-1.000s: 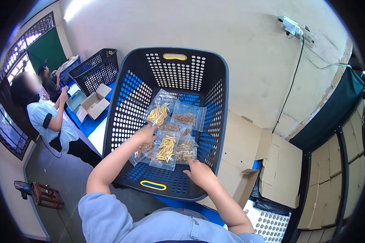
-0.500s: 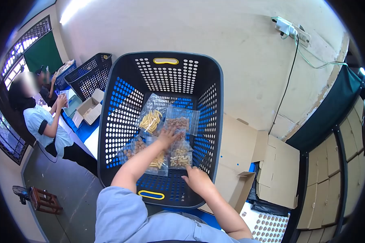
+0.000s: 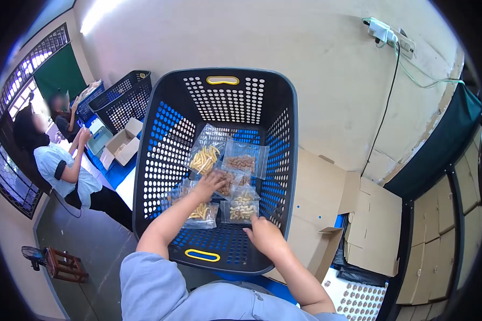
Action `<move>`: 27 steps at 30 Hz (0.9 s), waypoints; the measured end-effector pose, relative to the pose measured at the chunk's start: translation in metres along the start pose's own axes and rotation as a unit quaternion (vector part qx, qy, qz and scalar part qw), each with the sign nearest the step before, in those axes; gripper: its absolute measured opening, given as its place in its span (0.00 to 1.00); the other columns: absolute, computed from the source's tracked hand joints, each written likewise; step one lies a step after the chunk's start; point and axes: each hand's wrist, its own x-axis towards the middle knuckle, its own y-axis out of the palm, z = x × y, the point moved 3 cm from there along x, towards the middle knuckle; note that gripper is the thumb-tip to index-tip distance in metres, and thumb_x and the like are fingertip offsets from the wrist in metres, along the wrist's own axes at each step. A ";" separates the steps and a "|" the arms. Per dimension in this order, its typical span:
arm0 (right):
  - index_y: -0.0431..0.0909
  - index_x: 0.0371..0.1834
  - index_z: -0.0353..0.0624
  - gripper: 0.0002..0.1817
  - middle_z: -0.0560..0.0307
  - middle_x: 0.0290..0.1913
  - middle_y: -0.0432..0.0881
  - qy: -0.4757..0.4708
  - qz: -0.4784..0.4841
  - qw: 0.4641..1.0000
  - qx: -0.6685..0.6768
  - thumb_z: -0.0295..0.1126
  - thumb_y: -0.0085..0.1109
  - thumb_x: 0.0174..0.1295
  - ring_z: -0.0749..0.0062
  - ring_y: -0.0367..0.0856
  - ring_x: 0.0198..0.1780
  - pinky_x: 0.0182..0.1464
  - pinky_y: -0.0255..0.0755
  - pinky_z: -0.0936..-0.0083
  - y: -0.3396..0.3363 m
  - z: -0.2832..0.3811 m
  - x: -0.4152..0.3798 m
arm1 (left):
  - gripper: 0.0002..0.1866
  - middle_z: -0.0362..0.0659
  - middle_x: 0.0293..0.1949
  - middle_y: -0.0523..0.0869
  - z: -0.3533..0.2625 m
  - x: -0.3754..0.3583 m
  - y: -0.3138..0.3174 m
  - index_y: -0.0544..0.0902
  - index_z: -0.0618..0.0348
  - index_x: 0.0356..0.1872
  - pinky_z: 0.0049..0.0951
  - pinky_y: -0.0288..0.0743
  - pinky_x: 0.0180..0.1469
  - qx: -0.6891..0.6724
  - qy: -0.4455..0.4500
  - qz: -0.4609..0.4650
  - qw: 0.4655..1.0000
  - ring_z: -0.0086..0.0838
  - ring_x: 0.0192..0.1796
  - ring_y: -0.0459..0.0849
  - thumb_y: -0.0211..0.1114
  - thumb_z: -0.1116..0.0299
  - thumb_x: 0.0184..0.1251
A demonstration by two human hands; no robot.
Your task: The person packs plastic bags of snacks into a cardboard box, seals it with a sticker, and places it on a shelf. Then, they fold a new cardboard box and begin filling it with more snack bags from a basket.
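Observation:
A large black perforated basket (image 3: 171, 80) stands in front of me, with several clear bags of snacks inside. My left hand (image 3: 209, 184) rests with spread fingers on the bags near the middle. Above it lie a bag of yellow sticks (image 3: 204, 159) and a bag of brown pieces (image 3: 241, 162). My right hand (image 3: 264, 233) is at the lower right of the basket, index finger extended and touching the edge of a bag of pale curved pieces (image 3: 241, 212). Another bag of yellow pieces (image 3: 200, 213) lies partly under my left forearm.
Two people stand at the left by a table with an open carton (image 3: 124, 145) and another black basket (image 3: 124, 101). Flattened cardboard (image 3: 372, 224) and a sheet of round stickers (image 3: 359, 299) lie at right. A stool (image 3: 67, 265) is on the floor.
My left hand has moved slightly left and down, uncovering more of the brown bags. The lower yellow bag has shifted left, apart from the pale one. The view has shifted slightly.

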 end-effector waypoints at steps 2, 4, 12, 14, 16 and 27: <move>0.71 0.44 0.31 0.19 0.34 0.37 0.80 0.006 -0.014 1.000 -0.007 0.38 0.58 0.62 0.41 0.82 0.38 0.40 0.78 0.55 0.006 0.008 -0.002 | 0.46 0.46 0.73 0.56 -0.012 0.025 0.016 0.54 0.36 0.73 0.59 0.46 0.72 0.111 -0.012 -0.039 0.993 0.46 0.76 0.50 0.70 0.59 0.52; 0.71 0.45 0.31 0.19 0.35 0.36 0.80 -0.009 -0.015 1.000 -0.025 0.38 0.58 0.63 0.42 0.82 0.35 0.37 0.79 0.56 0.014 0.013 -0.006 | 0.42 0.46 0.72 0.58 -0.018 0.046 0.010 0.53 0.33 0.74 0.58 0.50 0.70 0.064 -0.002 -0.087 0.994 0.43 0.73 0.58 0.63 0.64 0.59; 0.72 0.45 0.30 0.20 0.35 0.35 0.81 0.010 -0.001 1.000 -0.007 0.39 0.58 0.63 0.40 0.82 0.37 0.42 0.78 0.55 0.008 0.001 -0.006 | 0.24 0.44 0.48 0.80 0.011 0.090 -0.048 0.71 0.43 0.60 0.39 0.79 0.44 -0.064 0.080 -0.187 0.977 0.43 0.49 0.81 0.57 0.71 0.61; 0.72 0.45 0.30 0.20 0.34 0.35 0.81 0.034 0.003 0.999 0.006 0.39 0.58 0.62 0.40 0.82 0.38 0.43 0.78 0.55 -0.001 -0.008 -0.001 | 0.19 0.48 0.45 0.80 0.026 0.092 -0.068 0.73 0.49 0.55 0.41 0.79 0.42 -0.237 -0.089 -0.290 0.923 0.47 0.45 0.82 0.58 0.73 0.61; 0.73 0.45 0.31 0.20 0.33 0.36 0.81 0.056 0.001 0.998 0.023 0.40 0.58 0.62 0.39 0.82 0.39 0.43 0.77 0.54 -0.014 -0.012 0.002 | 0.17 0.52 0.45 0.81 0.028 0.092 -0.070 0.74 0.54 0.51 0.44 0.77 0.42 -0.266 -0.127 -0.323 0.899 0.50 0.43 0.82 0.61 0.71 0.59; 0.71 0.48 0.31 0.22 0.33 0.36 0.81 0.028 0.002 0.999 0.032 0.41 0.57 0.63 0.39 0.81 0.40 0.44 0.77 0.53 -0.011 -0.008 -0.002 | 0.66 0.60 0.58 0.76 -0.065 0.084 0.015 0.57 0.71 0.65 0.37 0.68 0.63 -0.286 -0.027 0.203 0.936 0.48 0.60 0.76 0.83 0.44 0.25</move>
